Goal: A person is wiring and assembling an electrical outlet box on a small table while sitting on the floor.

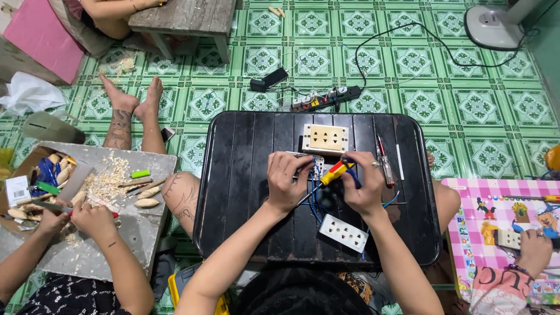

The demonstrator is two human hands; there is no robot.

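A yellow-and-red-handled screwdriver (330, 175) is being gripped in the closed fingers of the right hand (363, 184), its shaft angled down and to the left toward the left hand (287, 179). A small white electrical part (317, 167) with blue wires (315, 203) is being pinched between the curled fingers of the left hand, just above the middle of the black tray table (233, 192). A cream socket plate (325, 138) is lying flat near the far edge of the table, just beyond both hands, and a white socket plate (344, 233) is lying tilted near the front edge, close to the right wrist. A second screwdriver with a red handle (384, 160) is resting beside the right hand. On the left, wood shavings (108, 179) on a grey board (140, 233) are being worked by another person's hands (90, 219), and a power strip (326, 98) is lying on the green tiled floor (466, 105) beyond the table.
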